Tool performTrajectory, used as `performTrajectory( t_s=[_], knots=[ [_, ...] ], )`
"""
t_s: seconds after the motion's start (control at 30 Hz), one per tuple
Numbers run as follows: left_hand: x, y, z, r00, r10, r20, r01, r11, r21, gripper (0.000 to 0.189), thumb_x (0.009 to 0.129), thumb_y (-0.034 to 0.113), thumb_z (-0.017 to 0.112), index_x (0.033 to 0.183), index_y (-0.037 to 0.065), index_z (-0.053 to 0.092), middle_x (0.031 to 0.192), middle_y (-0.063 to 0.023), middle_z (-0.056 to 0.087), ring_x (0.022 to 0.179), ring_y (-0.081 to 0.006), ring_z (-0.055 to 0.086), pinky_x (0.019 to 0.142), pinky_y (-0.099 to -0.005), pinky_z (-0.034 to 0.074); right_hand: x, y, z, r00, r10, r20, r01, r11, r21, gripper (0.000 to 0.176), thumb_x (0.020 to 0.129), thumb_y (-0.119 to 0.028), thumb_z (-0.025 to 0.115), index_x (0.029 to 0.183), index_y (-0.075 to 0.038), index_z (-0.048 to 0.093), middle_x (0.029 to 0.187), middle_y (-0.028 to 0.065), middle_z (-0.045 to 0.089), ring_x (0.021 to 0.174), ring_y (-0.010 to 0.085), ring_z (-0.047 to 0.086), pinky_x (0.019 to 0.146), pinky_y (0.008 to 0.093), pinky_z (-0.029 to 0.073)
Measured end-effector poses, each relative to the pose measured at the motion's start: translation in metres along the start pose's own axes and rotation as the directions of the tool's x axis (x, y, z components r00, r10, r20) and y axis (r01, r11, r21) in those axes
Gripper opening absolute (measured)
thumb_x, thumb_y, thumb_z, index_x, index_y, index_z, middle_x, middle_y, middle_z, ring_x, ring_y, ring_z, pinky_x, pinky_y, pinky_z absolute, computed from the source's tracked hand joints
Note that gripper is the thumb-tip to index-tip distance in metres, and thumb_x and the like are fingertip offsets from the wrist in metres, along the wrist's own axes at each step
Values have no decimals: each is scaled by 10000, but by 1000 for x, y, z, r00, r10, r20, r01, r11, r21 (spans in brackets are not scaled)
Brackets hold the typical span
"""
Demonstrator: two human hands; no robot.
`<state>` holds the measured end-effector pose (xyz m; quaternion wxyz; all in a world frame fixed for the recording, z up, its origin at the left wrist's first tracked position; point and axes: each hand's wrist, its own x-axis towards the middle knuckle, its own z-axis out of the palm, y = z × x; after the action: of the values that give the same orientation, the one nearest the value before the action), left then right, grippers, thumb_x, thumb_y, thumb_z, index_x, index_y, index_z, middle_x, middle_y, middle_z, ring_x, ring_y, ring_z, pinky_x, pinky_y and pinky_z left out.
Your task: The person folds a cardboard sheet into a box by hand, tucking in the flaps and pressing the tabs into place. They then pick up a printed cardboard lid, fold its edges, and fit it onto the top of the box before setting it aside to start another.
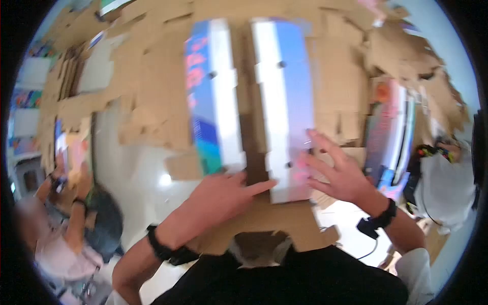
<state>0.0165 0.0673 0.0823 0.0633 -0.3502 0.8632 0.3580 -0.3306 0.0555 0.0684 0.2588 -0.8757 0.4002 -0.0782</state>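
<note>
Two long printed cardboard pieces lie side by side in front of me, separated by a narrow brown gap. The left cardboard piece [206, 112] is blue with pink print, a green lower end and a white strip. Its neighbour, the right cardboard piece [297, 96], is blue fading to pink, with a white strip and dark round spots. My left hand [218, 198] is at the near end of the left piece, one finger stretched across the gap to the right piece's white edge. With fingers spread, my right hand [338, 173] rests along the right piece's outer edge.
Brown cardboard sheets [157, 91] cover the work surface. A stack of printed pieces [389, 132] stands at the right, near a white bag [442, 188]. At the left, another person [66, 229] handles a printed piece [76, 152].
</note>
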Motion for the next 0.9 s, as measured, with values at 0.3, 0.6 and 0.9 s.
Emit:
performTrajectory(
  t_s=[0.3, 0.6, 0.9],
  knots=[
    [4, 4, -2, 999, -41, 16, 41, 998, -41, 693, 947, 152, 762, 1589, 332, 574, 936, -133, 585, 815, -349, 630, 752, -485, 520, -114, 65, 13, 895, 443, -57, -439, 849, -294, 719, 1000, -324, 731, 1571, 3, 441, 1623, 305, 373, 1543, 496, 357, 1266, 555, 360],
    [0, 6, 1, 1000, -3, -11, 2, 998, -68, 714, 930, 140, 769, 1596, 299, 566, 940, -155, 587, 830, -377, 637, 738, -497, 514, -92, 58, 33, 824, 553, -119, -566, 799, -204, 686, 980, -343, 762, 1506, -1, 485, 1559, 288, 426, 1396, 476, 503, 1178, 576, 427],
    [-2, 11, -2, 999, -31, -25, 29, 995, -92, 718, 952, 130, 754, 1610, 331, 551, 914, -112, 559, 810, -334, 615, 750, -472, 520, -59, 68, 28, 862, 504, -50, -486, 796, -361, 503, 1026, -431, 682, 1295, -13, 601, 1318, 233, 640, 1268, 415, 613, 1091, 521, 475]
  ],
)
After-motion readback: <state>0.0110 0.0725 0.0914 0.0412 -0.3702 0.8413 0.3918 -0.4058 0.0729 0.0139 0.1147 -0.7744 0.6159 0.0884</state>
